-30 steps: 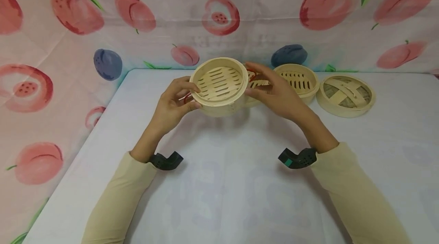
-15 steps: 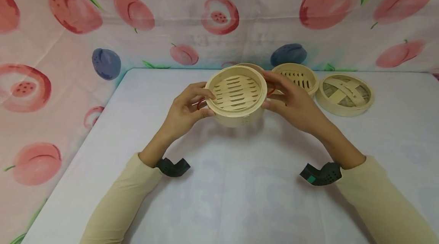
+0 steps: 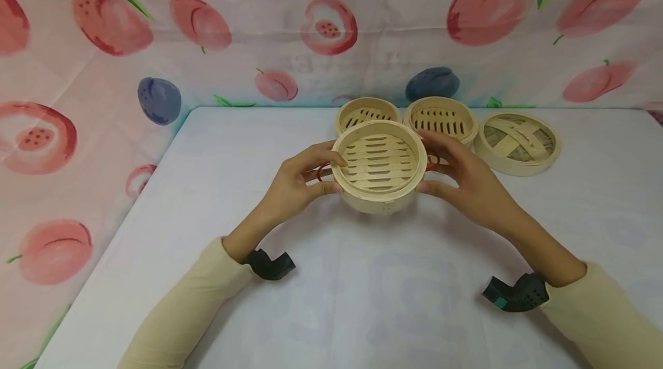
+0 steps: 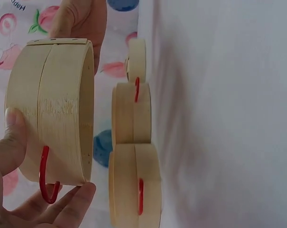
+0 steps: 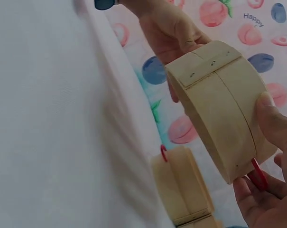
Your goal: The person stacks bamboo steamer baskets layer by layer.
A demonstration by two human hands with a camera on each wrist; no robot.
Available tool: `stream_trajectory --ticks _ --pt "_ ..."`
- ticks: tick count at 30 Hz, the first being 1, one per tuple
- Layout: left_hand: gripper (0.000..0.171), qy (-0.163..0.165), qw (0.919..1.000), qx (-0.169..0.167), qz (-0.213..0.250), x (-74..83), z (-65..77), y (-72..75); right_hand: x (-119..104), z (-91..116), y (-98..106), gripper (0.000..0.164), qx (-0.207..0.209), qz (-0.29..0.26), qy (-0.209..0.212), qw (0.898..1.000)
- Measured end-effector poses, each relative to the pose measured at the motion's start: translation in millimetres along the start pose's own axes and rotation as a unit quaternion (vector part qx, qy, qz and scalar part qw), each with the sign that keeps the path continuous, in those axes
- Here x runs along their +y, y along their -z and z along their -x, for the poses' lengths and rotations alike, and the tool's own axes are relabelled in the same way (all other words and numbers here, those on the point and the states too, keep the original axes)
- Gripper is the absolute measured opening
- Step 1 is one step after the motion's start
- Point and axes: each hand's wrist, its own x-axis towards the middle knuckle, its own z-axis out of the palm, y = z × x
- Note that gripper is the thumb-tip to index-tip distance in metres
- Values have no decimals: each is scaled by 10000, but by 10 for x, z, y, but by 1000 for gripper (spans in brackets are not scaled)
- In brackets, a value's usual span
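Note:
Between my two hands a round bamboo steamer basket (image 3: 380, 199) is held above the white table, its slatted floor tilted toward the head camera. My left hand (image 3: 303, 182) grips its left side, thumb low on the outer wall and a fingertip over the rim. On the opposite side my right hand (image 3: 463, 182) holds the wall between thumb and fingers. Red loop handles stick out at both sides; the left wrist view shows one red handle (image 4: 43, 175) beside the left fingers. In the right wrist view the basket's stapled wall seam (image 5: 212, 66) shows.
Behind the held basket, two more slatted steamer baskets stand at the table's back edge, a left one (image 3: 369, 107) and a middle one (image 3: 442, 115). A woven bamboo lid (image 3: 518, 143) lies to their right. A fruit-printed cloth (image 3: 331, 69) hangs behind the white table (image 3: 362, 294).
Both hands have brought the held basket rightward and nearer to the body, still gripping it. The back-left basket, mostly hidden before, now shows behind it.

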Motion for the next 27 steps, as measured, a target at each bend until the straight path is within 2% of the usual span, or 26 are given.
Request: stream_trajectory --ticks 10,14,21,27 --pt "36 -56 9990 -436 7 -118 6 -188 91 302 -21 84 49 95 -42 9999" --pt "36 122 9981 -599 -7 -144 8 -247 128 388 -15 83 33 96 43 9999" --pt "36 451 9945 -924 209 -192 22 -316 208 504 -10 85 -13 70 -47 10000" --pt "37 494 9931 -1026 285 -252 28 -341 260 540 -16 86 -23 -75 -99 9999"
